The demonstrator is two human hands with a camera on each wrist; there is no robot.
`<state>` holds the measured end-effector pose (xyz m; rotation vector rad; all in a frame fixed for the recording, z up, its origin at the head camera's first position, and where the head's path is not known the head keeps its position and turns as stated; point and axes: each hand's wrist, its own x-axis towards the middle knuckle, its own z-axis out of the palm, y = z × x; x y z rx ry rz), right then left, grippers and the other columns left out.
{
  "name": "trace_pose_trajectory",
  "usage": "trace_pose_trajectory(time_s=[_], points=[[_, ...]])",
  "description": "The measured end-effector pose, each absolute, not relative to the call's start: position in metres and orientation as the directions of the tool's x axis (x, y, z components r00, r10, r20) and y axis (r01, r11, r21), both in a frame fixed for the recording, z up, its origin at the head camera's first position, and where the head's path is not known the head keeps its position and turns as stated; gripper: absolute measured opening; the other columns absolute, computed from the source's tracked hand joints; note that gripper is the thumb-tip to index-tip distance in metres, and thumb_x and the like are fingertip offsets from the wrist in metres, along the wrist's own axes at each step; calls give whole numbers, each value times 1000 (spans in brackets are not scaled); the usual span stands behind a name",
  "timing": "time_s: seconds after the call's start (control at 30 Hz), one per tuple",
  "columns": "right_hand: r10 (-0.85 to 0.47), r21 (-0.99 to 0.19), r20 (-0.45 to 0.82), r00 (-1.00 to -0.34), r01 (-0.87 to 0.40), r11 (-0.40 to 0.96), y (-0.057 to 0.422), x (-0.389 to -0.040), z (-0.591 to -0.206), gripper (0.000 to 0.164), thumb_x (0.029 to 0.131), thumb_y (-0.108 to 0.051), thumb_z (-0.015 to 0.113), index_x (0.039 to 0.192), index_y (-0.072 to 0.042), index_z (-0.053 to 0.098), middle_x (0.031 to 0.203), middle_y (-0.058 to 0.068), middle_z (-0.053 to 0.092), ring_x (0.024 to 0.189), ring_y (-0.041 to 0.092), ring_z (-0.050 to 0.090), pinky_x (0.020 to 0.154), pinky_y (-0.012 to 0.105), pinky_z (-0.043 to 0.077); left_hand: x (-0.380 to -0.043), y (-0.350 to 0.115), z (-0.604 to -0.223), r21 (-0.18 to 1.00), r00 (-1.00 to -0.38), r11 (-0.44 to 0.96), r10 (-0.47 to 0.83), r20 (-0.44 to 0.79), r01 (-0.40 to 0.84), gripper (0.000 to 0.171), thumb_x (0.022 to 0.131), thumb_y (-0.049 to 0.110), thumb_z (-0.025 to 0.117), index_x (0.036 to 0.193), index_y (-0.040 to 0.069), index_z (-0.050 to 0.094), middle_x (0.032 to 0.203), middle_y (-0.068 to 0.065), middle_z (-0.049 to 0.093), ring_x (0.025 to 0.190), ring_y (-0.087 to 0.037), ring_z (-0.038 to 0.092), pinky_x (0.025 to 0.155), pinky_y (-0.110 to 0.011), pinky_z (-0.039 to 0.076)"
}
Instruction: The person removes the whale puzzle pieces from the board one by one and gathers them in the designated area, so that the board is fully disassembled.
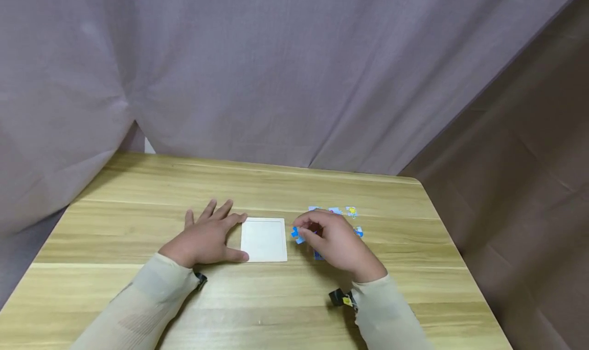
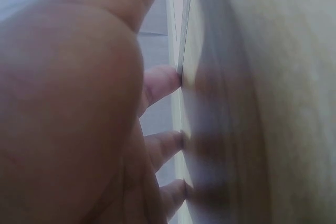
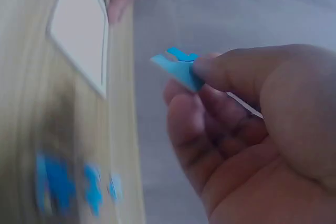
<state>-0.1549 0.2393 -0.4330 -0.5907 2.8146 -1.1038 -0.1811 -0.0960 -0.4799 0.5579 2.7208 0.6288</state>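
Note:
A square white puzzle tray [image 1: 264, 240] with a low raised border lies flat on the table, its inside bare. My left hand [image 1: 204, 238] is spread at the tray's left side, thumb and index fingertip touching that edge. Just right of the tray, my right hand [image 1: 336, 240] pinches a blue jigsaw piece [image 3: 181, 69] between thumb and fingers, held above the table. More jigsaw pieces lie under and beyond this hand, among them one with a yellow sun [image 1: 352, 211]. Others are partly hidden by the hand. Several blue pieces [image 3: 59, 182] show blurred in the right wrist view.
The wooden table [image 1: 257, 309] has its far edge against a grey curtain [image 1: 257, 74]. A darker curtain [image 1: 520, 186] hangs along the right side. Small dark devices, such as the one [image 1: 339, 297] by the right cuff, sit at both wrists.

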Motion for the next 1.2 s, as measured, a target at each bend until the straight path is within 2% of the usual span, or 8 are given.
trace_pose_trajectory(time_s=[0.17,0.3,0.43,0.63,0.77,0.97,1.2], points=[[-232,-699,81,-969,-221,681,277,-153,-428,18,106,-21,82,124,-17,82,97,-4,77,83,16,70,73,26,60,-180,-98,-479,470,-881,829,432,-192,304,105,86,78,85,173,35,45,190,-15,16,174,-56,3,121,-96,-2],[-112,-698,49,-992,-114,707,306,-149,-426,14,107,-27,82,117,-18,83,89,2,77,76,18,71,65,28,58,-178,-101,-479,473,-882,830,427,-198,296,105,86,77,85,173,34,45,190,-14,16,174,-56,3,121,-96,-3],[-37,-685,12,-999,-35,727,332,-146,-431,17,107,-33,81,116,-19,82,86,4,76,76,21,70,65,30,60,-177,-103,-478,472,-884,831,425,-195,295,105,86,77,85,173,34,46,190,-15,16,174,-57,3,120,-97,-2],[-13,-685,-74,-997,42,728,365,-148,-442,27,108,-35,80,123,-13,82,92,9,78,80,23,73,70,32,64,-177,-103,-479,464,-887,833,422,-185,300,105,86,78,85,173,34,46,190,-15,17,173,-57,4,120,-97,-1],[8,-701,-153,-988,115,704,381,-149,-454,31,106,-36,82,124,-11,80,94,11,77,80,22,71,67,32,62,-177,-101,-481,470,-884,830,428,-188,302,105,86,78,84,174,34,45,190,-15,16,174,-57,4,120,-97,-1],[16,-711,-210,-978,164,683,394,-148,-472,28,104,-33,84,118,-10,79,87,8,75,74,19,68,60,31,57,-179,-99,-482,466,-883,829,432,-184,309,105,86,78,84,173,35,46,190,-14,17,174,-55,4,120,-97,-1],[-2,-701,-228,-974,163,695,392,-151,-483,22,105,-29,84,114,-10,79,87,6,76,74,18,67,61,28,55,-180,-103,-483,474,-884,825,433,-176,310,106,85,78,85,173,34,46,189,-15,17,173,-57,4,120,-97,-1]])
